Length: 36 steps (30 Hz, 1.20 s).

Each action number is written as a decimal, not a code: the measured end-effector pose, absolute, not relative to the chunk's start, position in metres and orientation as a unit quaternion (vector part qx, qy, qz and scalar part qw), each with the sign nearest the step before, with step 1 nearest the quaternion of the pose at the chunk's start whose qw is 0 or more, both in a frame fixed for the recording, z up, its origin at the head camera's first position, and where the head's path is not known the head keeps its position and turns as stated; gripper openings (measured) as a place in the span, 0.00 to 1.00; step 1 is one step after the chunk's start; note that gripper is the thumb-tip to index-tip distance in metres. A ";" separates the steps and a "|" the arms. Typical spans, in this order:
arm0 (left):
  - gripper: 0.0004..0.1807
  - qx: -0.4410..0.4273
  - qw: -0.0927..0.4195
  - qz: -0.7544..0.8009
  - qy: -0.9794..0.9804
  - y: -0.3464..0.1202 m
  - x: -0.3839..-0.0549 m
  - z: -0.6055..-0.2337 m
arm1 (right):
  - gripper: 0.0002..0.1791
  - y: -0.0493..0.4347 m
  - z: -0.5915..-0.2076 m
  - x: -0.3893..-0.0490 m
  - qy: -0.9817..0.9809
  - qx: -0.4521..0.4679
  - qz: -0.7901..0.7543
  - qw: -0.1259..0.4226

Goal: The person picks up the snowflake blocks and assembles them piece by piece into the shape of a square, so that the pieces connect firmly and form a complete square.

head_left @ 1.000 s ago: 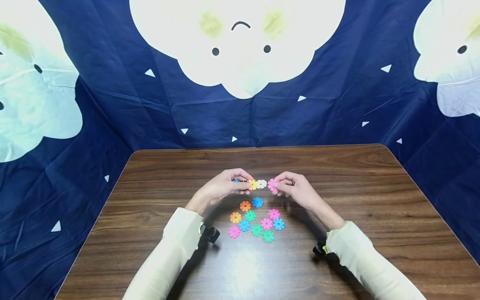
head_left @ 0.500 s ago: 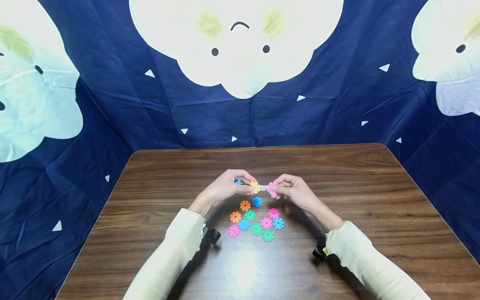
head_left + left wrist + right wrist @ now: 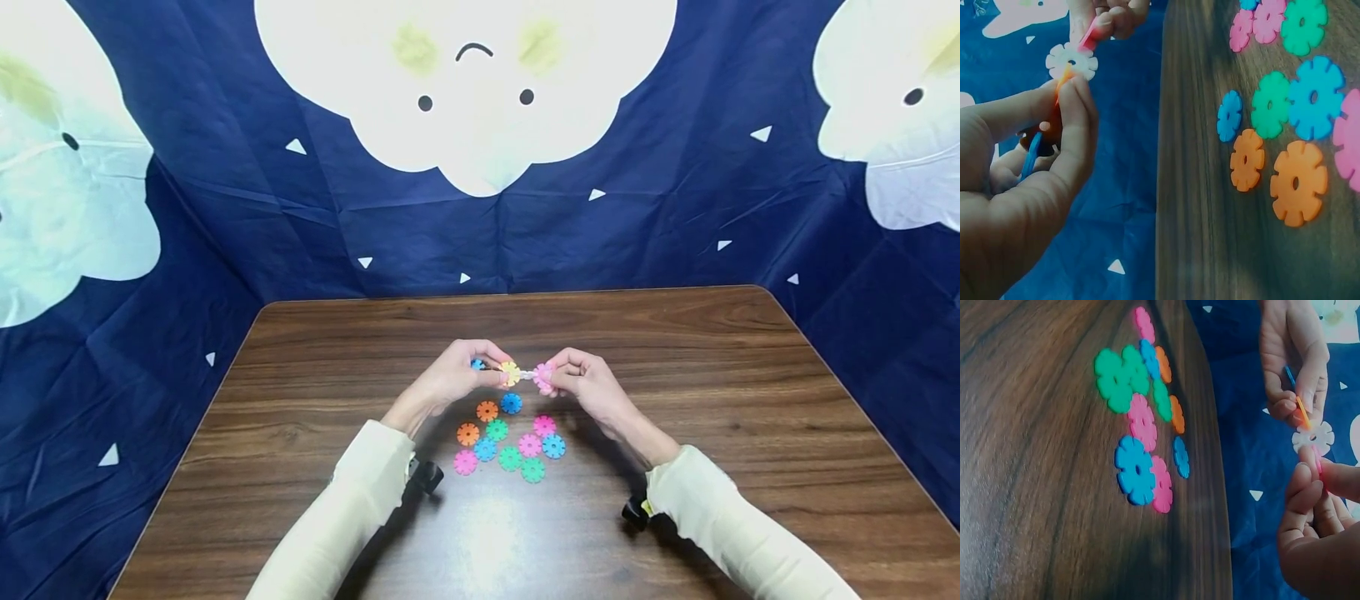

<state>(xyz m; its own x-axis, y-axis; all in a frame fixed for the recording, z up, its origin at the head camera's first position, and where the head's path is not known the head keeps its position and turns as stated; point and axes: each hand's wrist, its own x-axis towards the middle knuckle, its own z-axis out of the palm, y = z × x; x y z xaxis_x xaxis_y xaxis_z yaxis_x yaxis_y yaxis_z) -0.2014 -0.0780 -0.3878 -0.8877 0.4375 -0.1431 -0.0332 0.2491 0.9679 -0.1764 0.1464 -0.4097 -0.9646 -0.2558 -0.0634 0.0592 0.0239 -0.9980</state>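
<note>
My left hand (image 3: 450, 375) pinches a yellow notched plastic disc (image 3: 511, 373) between thumb and fingers. A blue disc (image 3: 1032, 155) and a darker brownish disc (image 3: 1052, 130) sit behind it within the same hand, partly hidden by the fingers. A white notched disc (image 3: 1072, 61) joins the yellow one and appears nearly edge-on in the head view. On its other side, my right hand (image 3: 592, 385) pinches a pink disc (image 3: 543, 378) whose edge meets the white disc. Fingertips hide whether their slots are fully interlocked. Both hands are raised above the table.
Loose notched discs lie on the wooden table (image 3: 675, 358) below the hands: orange (image 3: 468, 434), blue (image 3: 512, 403), green (image 3: 533, 470) and pink (image 3: 465, 462) ones among them. Behind the table hangs a dark blue cloth (image 3: 420, 242) with white clouds.
The pink disc and the white disc have come together, closing the gap between them. The white disc has turned from face-on to nearly edge-on. In the last half second, the hands barely shift.
</note>
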 end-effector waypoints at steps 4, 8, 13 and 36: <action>0.11 0.132 0.192 0.595 0.769 -0.076 -0.199 -0.388 | 0.07 0.144 -0.410 -0.176 0.704 -0.072 -0.698 0.109; 0.10 0.141 0.193 0.590 0.771 -0.079 -0.198 -0.388 | 0.06 0.143 -0.407 -0.178 0.712 -0.082 -0.689 0.112; 0.12 0.174 0.254 0.611 0.729 -0.089 -0.202 -0.386 | 0.11 0.146 -0.401 -0.184 0.735 -0.093 -0.661 0.120; 0.06 0.128 0.337 0.601 0.713 -0.090 -0.199 -0.393 | 0.14 0.136 -0.405 -0.199 0.794 -0.140 -0.584 0.088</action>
